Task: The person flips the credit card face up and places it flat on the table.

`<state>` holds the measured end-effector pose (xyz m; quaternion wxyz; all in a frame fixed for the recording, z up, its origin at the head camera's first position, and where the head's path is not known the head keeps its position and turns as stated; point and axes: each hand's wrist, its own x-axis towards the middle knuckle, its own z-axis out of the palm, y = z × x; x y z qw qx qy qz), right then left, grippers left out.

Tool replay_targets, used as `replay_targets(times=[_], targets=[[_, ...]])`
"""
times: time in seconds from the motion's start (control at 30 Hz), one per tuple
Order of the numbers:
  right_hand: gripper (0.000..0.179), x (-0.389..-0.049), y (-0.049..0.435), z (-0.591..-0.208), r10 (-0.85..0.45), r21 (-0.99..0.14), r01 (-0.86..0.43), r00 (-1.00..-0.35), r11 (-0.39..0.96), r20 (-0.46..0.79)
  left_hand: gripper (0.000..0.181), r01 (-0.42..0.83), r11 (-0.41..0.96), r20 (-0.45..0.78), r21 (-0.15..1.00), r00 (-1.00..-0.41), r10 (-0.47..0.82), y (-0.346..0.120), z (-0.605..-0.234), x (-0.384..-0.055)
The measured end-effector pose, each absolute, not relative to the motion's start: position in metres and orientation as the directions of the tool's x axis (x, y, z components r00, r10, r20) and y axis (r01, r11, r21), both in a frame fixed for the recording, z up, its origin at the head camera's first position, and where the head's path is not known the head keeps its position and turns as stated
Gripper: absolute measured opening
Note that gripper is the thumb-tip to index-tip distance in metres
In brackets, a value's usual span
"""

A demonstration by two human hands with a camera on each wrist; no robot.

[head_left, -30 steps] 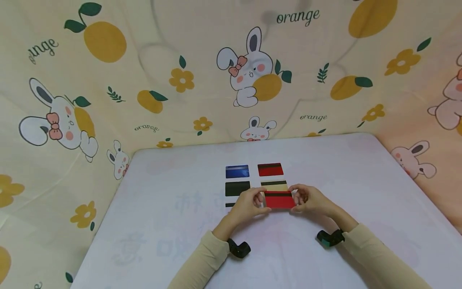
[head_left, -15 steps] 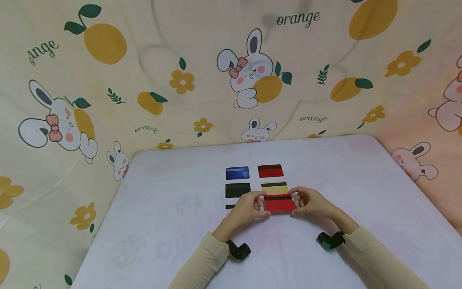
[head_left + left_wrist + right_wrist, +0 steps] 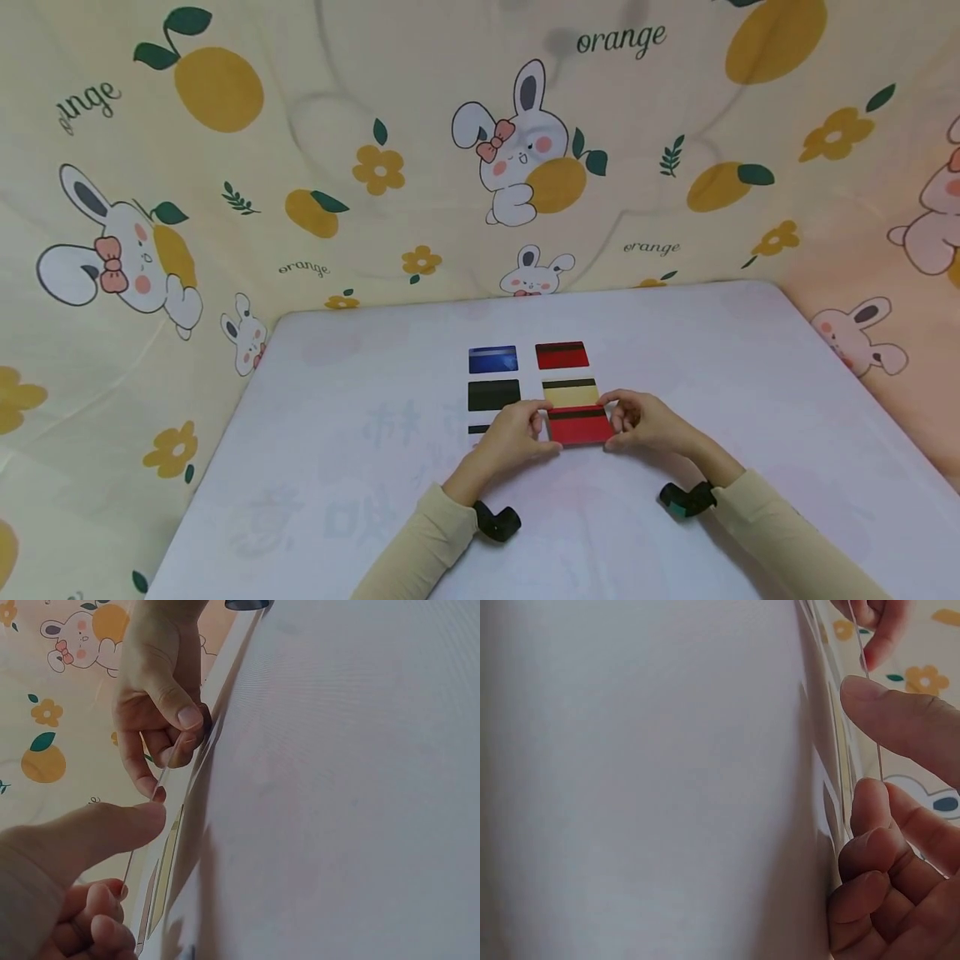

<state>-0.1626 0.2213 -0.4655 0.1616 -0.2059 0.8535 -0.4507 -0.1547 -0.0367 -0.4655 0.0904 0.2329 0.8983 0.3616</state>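
Both hands hold a red card (image 3: 580, 428) with a black stripe. My left hand (image 3: 513, 435) pinches its left edge between thumb and fingers. At the opposite edge my right hand (image 3: 643, 423) pinches it likewise. The wrist views show the card (image 3: 879, 754) almost edge-on, slightly above the tabletop. Directly behind it lies a cream card (image 3: 572, 393) with a dark stripe, its near part covered by the red one. A white card (image 3: 477, 430) with a black stripe is mostly hidden by my left hand.
Beyond the hands, a black card (image 3: 494, 395), a blue card (image 3: 492, 359) and another red card (image 3: 562, 355) lie flat, forming two columns with the others. They rest on a white table (image 3: 360, 517), which meets a printed cloth (image 3: 420, 100) at the back and sides.
Both hands have brought the held red card slightly down and toward me, and more of the cream card shows than one second ago. The other cards stay where they were.
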Motion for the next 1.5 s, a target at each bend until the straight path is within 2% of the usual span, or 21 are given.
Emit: replay_targets(times=[0.47, 0.87, 1.5], targets=[[0.057, -0.1620, 0.2252, -0.4654, -0.510, -0.835, -0.197, -0.853, 0.514, -0.113, 0.058, 0.313, 0.715, -0.072, 0.625, -0.889, 0.453, -0.0346, -0.4635, -0.1530], [0.055, -0.1635, 0.2275, -0.4708, -0.505, -0.812, -0.197, -0.852, 0.549, -0.135, 0.055, 0.342, 0.723, -0.062, 0.600, -0.882, 0.468, -0.0332, -0.4694, -0.1539], [0.056, -0.1634, 0.2267, -0.4705, -0.464, -0.777, -0.156, -0.865, 0.611, -0.192, 0.055, 0.307, 0.750, -0.104, 0.586, -0.889, 0.445, -0.0309, -0.4681, -0.1526]])
